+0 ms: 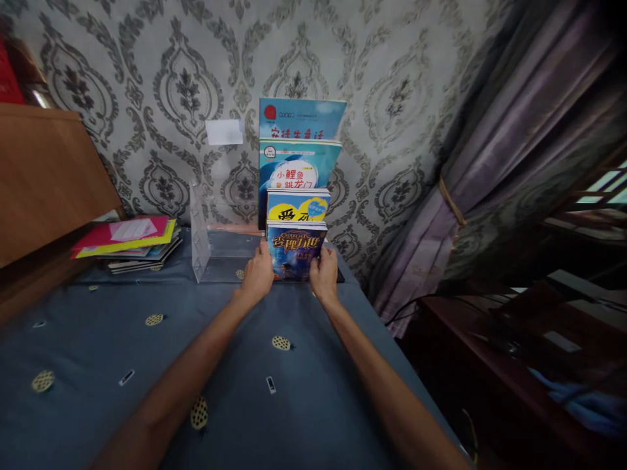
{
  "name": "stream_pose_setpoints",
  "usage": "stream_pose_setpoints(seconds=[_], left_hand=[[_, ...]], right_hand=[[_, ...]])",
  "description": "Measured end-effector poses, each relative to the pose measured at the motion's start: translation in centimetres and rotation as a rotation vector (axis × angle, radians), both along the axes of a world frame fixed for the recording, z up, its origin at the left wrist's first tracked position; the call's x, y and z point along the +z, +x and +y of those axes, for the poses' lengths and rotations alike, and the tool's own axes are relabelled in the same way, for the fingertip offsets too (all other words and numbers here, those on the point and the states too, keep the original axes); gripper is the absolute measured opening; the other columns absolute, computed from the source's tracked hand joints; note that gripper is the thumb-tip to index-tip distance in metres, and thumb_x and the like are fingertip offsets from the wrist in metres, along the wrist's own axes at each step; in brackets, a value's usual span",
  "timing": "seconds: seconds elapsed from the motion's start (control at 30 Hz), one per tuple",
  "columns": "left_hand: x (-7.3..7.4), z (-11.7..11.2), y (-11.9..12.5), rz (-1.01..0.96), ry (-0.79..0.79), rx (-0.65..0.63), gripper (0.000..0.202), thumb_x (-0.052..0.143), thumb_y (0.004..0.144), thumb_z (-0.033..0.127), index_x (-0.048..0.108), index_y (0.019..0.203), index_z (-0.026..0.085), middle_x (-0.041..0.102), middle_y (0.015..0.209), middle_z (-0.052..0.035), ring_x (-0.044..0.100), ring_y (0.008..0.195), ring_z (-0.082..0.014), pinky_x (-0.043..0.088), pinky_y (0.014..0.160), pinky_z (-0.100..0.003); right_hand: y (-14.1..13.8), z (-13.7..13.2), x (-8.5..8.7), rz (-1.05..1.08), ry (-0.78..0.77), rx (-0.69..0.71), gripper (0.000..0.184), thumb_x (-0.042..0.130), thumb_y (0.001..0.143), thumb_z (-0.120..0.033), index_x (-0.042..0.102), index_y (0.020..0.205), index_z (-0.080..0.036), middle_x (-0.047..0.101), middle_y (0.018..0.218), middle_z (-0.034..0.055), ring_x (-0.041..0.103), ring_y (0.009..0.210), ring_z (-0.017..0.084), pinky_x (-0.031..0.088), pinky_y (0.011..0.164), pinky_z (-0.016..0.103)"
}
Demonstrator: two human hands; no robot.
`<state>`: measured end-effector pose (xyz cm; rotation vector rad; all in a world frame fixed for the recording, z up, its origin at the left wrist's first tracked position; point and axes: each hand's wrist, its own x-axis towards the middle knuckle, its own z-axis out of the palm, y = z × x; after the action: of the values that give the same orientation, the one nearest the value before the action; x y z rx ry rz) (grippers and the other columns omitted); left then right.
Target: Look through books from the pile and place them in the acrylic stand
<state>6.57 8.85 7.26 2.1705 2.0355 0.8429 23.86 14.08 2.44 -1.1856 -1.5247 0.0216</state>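
Both my hands grip a dark blue book (295, 248) with a fantasy cover, standing upright at the front of a row of books. My left hand (257, 274) clasps its left edge and my right hand (324, 273) clasps its right edge. Behind it, stepped upward in size, stand a yellow-and-blue book (298, 205), a blue book with a white oval (298, 164) and a taller light blue book (301, 119). They stand in the right end of a clear acrylic rack (208, 251) on the blue-clothed table (147, 352).
A stack of flat books and folders (132, 243), pink and yellow on top, lies at the back left. A wooden board (44, 176) rises at the left. Patterned wallpaper backs the table. A purple curtain (514, 156) and a dark desk (514, 365) are to the right.
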Motion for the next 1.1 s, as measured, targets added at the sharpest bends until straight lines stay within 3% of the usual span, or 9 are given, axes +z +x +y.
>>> stream_pose_setpoints(seconds=[0.27,0.5,0.77,0.97,1.1], left_hand=[[-0.4,0.0,-0.1,0.028,0.008,-0.004,0.052,0.05,0.092,0.013,0.03,0.139,0.019,0.064,0.122,-0.0149,0.069,0.101,-0.0267,0.051,0.084,-0.035],[1.1,-0.6,-0.6,0.019,-0.075,-0.017,0.031,0.044,0.098,0.02,0.039,0.129,0.015,0.065,0.121,-0.0189,0.069,0.102,-0.031,0.051,0.084,-0.04],[2.1,-0.9,-1.0,0.026,-0.084,-0.02,0.029,0.042,0.1,0.028,0.041,0.127,0.017,0.062,0.125,-0.0186,0.067,0.108,-0.0303,0.051,0.085,-0.04],[1.9,-0.7,-1.0,0.022,-0.049,-0.038,0.035,0.042,0.1,0.027,0.039,0.133,0.016,0.06,0.127,-0.0181,0.066,0.108,-0.0306,0.051,0.084,-0.039],[1.5,-0.5,-0.9,-0.003,-0.038,-0.042,0.044,0.041,0.1,0.025,0.033,0.141,0.016,0.06,0.127,-0.0181,0.066,0.109,-0.0291,0.051,0.086,-0.037]], right_hand=[[0.4,0.1,-0.2,0.021,-0.024,0.044,0.044,0.044,0.082,-0.017,0.058,0.123,-0.021,0.053,0.102,0.0109,0.051,0.099,0.03,0.047,0.093,0.052],[0.8,0.4,-0.4,0.047,-0.038,0.034,0.04,0.045,0.081,-0.018,0.061,0.118,-0.02,0.055,0.1,0.0105,0.054,0.095,0.029,0.05,0.088,0.049],[1.2,0.9,-0.5,0.055,0.007,0.028,0.042,0.047,0.081,-0.022,0.062,0.12,-0.02,0.06,0.102,0.0107,0.058,0.096,0.028,0.05,0.091,0.05],[0.7,0.8,-0.4,0.102,0.033,0.035,0.049,0.046,0.082,-0.024,0.055,0.13,-0.018,0.062,0.117,0.0136,0.059,0.108,0.029,0.049,0.097,0.052],[0.3,0.5,0.0,0.091,-0.006,0.05,0.048,0.046,0.081,-0.024,0.057,0.127,-0.016,0.064,0.115,0.0149,0.06,0.105,0.03,0.048,0.096,0.053]])
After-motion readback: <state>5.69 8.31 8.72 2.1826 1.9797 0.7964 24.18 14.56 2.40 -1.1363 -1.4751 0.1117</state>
